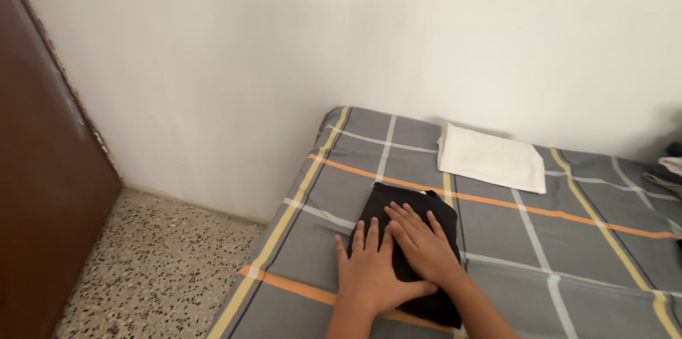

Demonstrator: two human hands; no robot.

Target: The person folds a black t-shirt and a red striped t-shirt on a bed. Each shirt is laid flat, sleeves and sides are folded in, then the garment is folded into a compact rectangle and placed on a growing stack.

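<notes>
Head view, single frame. Left hand (367,275) lies palm down, fingers spread and straight, grip released: nothing is grasped, the palm simply presses flat on the near left part of a folded black cloth (419,246). Right hand (424,243) is likewise flat and released, fingers extended and slightly fanned, resting on the cloth's middle; it sits just beside the left hand, and the left thumb lies across the right wrist area, so the two hands touch or nearly touch. Both forearms enter from the bottom edge. The black cloth is folded to a compact, roughly rectangular pad, longer away from the person than across; its far end shows beyond the fingertips and its near corner shows below the right wrist. The cloth lies on a bed (582,268) covered with a grey sheet crossed by orange, yellow and white stripes; an orange stripe runs under the cloth's far end and another passes under the left palm. Beyond the right hand, well apart from the black cloth, a folded white cloth (490,159) lies flat near the wall side of the bed. To the far right of the hands, at the frame edge, some dark and pale items (671,165) are only partly visible; cannot tell what they are. Left of the left hand, past the bed edge, is speckled terrazzo floor (149,261), then a brown door (42,197). A plain white wall (320,40) stands behind the bed.
</notes>
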